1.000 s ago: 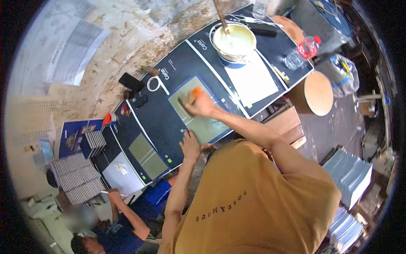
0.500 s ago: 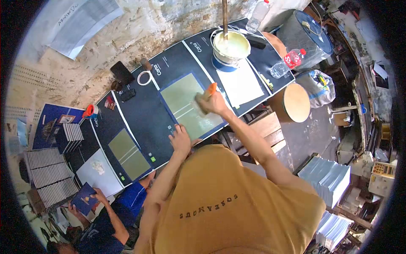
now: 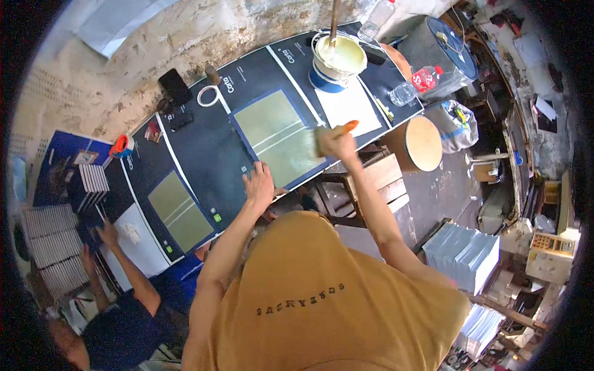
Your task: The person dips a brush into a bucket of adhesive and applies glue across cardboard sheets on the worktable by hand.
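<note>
My right hand is closed around a wide brush with an orange handle. The bristles, blurred by motion, are at the right edge of a blue-bordered book cover. A greenish-grey face of that cover is up, wet and shiny near the brush, with two pale strips across it. At the cover's lower left corner rests my left hand, fingers spread and holding nothing. A second, similar cover lies further left on the table.
Behind the cover stands a bucket of cream paste with a stick in it, on white paper. A tape roll and bottles are on the table. A co-worker's hand is by stacked books.
My right hand has swept the brush rightward to the cover's edge. My left hand stays at the corner. The co-worker's hands have moved up toward the stacked books; the blue book they held no longer shows clearly.
</note>
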Tool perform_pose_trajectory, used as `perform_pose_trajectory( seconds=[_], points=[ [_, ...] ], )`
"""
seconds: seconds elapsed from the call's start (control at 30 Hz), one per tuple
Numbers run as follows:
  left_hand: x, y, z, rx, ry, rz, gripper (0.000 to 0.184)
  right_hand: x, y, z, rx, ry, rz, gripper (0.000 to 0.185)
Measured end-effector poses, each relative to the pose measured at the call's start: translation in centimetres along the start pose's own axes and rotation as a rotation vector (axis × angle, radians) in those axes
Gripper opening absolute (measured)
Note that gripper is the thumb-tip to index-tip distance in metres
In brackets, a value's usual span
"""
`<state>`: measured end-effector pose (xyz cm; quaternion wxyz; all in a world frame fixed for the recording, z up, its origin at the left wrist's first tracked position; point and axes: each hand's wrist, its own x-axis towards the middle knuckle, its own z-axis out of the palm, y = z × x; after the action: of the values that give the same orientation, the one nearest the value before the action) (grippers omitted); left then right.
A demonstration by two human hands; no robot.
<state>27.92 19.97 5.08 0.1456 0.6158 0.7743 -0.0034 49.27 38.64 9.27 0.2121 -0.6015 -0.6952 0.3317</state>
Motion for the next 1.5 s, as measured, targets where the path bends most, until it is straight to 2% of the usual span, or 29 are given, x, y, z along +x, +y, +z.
perform_pose_trajectory(
  seconds=[0.03, 0.1, 0.13, 0.23, 0.27, 0.33, 0.4, 0.43, 0.47, 0.5, 0.53, 0.63, 0.7, 0.73, 0.8, 0.87, 0.93, 1.0, 1.03, 1.07, 1.1, 1.13, 1.17, 1.23, 1.27, 1.33, 1.43, 1.47, 1.5],
  points=[
    [-0.5, 0.2, -1.2, -0.025, -0.004, 0.002, 0.111, 0.4, 1.5, -1.8, -0.044, 0.055, -0.008, 0.052],
    [-1.1, 0.1, -1.5, -0.034, 0.036, 0.015, 0.111, 0.1, 2.4, -4.5, -0.333, 0.26, -0.038, 0.043],
    [-1.2, -0.1, -1.3, -0.028, 0.037, 0.013, 0.112, -0.6, 1.2, -5.2, 0.019, 0.306, -0.046, 0.032],
    [-1.1, 0.1, -1.5, -0.049, 0.012, 0.027, 0.112, -1.7, -0.2, -1.1, 0.143, 0.303, -0.231, 0.028],
    [-1.1, 0.1, -1.5, -0.041, 0.007, 0.032, 0.112, -2.9, -1.9, -0.2, 0.298, 0.173, -0.26, 0.035],
    [-0.8, -0.1, -1.4, -0.016, 0.007, 0.037, 0.111, -3.3, -0.8, 1.5, -0.015, 0.171, -0.189, 0.048],
    [-1.0, -0.4, -1.2, 0.017, 0.01, 0.059, 0.111, -3.1, 2.8, -0.4, -0.041, 0.168, 0.033, 0.06],
    [-1.1, -0.4, -1.2, 0.023, 0.028, 0.061, 0.111, -2.6, 5.7, -1.6, -0.122, 0.211, 0.033, 0.063],
    [-1.0, -0.3, -1.2, 0.024, 0.049, 0.056, 0.111, -3.3, 4.0, -3.8, -0.266, 0.227, 0.16, 0.061],
    [-1.1, -0.3, -1.3, 0.029, 0.039, 0.05, 0.112, -3.5, 3.9, -4.8, -0.338, 0.301, 0.18, 0.053],
    [-1.4, -0.4, -1.3, 0.015, 0.039, 0.047, 0.112, -4.1, 3.7, -5.0, -0.059, 0.362, 0.055, 0.044],
    [-1.3, -0.5, -1.0, -0.019, 0.046, 0.056, 0.113, -6.0, -1.0, -1.1, 0.176, 0.322, -0.168, 0.034],
    [-1.2, -0.6, -0.7, -0.027, 0.051, 0.06, 0.113, -6.9, -1.7, 3.3, 0.189, 0.189, -0.118, 0.036],
    [-1.2, -0.7, -0.7, -0.028, 0.055, 0.065, 0.114, -7.5, -1.6, 3.9, -0.014, 0.167, -0.05, 0.041],
    [-1.4, -0.6, -0.6, -0.002, 0.055, 0.074, 0.114, -7.8, 1.3, 2.0, -0.161, 0.105, 0.179, 0.046],
    [-0.7, -0.9, -1.5, -0.023, 0.038, 0.056, 0.114, -7.9, 5.5, -1.5, -0.343, 0.163, 0.29, 0.052],
    [-0.9, -1.0, -3.1, -0.082, -0.033, 0.036, 0.111, -9.3, 6.1, -6.9, -0.103, 0.305, 0.032, 0.029],
    [0.9, -2.7, -4.8, -0.29, 0.003, 0.026, 0.087, -10.9, 2.3, -10.6, 0.061, 0.39, 0.062, 0.023],
    [2.7, -3.8, -5.7, -0.398, 0.01, 0.022, 0.079, -11.0, 1.1, -11.3, 0.037, 0.399, 0.011, 0.022],
    [5.5, -4.9, -6.9, -0.508, 0.107, 0.092, 0.068, -11.2, 0.1, -11.5, 0.015, 0.407, -0.039, 0.021],
    [8.4, -5.1, -8.7, -0.634, 0.188, 0.08, 0.065, -11.1, -1.1, -10.5, 0.024, 0.368, -0.106, 0.022],
    [11.7, -5.3, -10.0, -0.605, 0.211, 0.104, 0.069, -11.0, -2.8, -8.8, 0.034, 0.331, -0.175, 0.022],
    [15.0, -5.2, -11.3, -0.576, 0.238, 0.13, 0.074, -11.0, -5.2, -7.0, 0.078, 0.129, -0.191, 0.02],
    [20.0, -4.2, -14.1, -0.602, -0.072, 0.262, 0.087, -10.7, -12.4, -4.8, 0.094, -0.281, -0.3, 0.016],
    [21.5, -3.5, -14.3, -0.455, -0.156, 0.278, 0.091, -8.4, -8.7, -0.1, 0.059, -0.327, -0.618, 0.021],
    [24.3, -2.7, -14.2, -0.153, -0.323, 0.29, 0.098, -6.2, -12.0, 3.8, -0.31, -0.289, -0.758, 0.027],
    [26.8, -3.1, -12.5, -0.099, -0.495, 0.24, 0.103, -1.7, -13.1, 8.1, -0.324, -0.085, -0.729, 0.036],
    [27.1, -3.1, -12.7, -0.103, -0.554, 0.246, 0.103, -0.8, -12.4, 9.9, -0.305, -0.003, -0.691, 0.034],
    [27.4, -3.0, -12.8, -0.087, -0.626, 0.233, 0.107, -1.3, -11.0, 12.6, -0.355, -0.064, -0.67, 0.033]
  ],
)
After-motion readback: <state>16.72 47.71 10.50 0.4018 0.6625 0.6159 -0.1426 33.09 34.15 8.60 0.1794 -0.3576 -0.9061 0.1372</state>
